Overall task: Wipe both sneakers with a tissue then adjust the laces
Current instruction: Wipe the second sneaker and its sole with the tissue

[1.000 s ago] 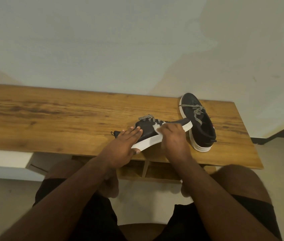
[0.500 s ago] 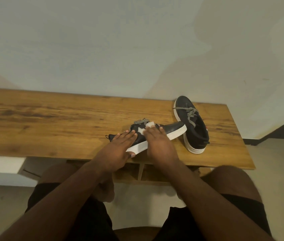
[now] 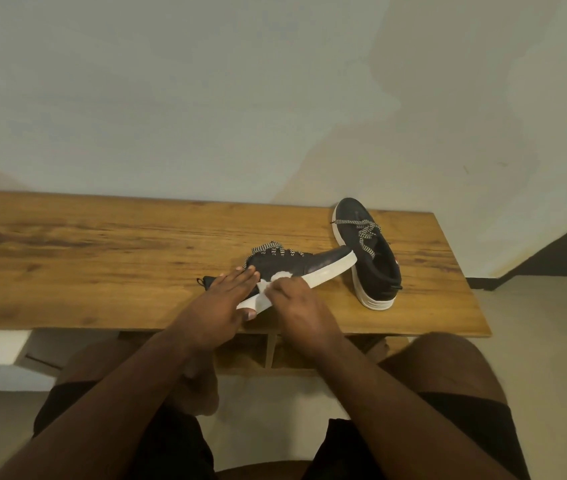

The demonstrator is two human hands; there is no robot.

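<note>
no readable text, no labels, no brands, no numbers

Both sneakers are black with white soles: the near sneaker [image 3: 304,265] tipped on its side and the far sneaker [image 3: 368,251] by the worktop's right edge, each with laces [image 3: 365,232] woven in a black-and-white zigzag pattern. The tissue [image 3: 277,279] is white, the worktop [image 3: 102,258] warm brown wood grain with darker streaks. A small red mark, possibly a tag, shows on the far sneaker's side.
</note>
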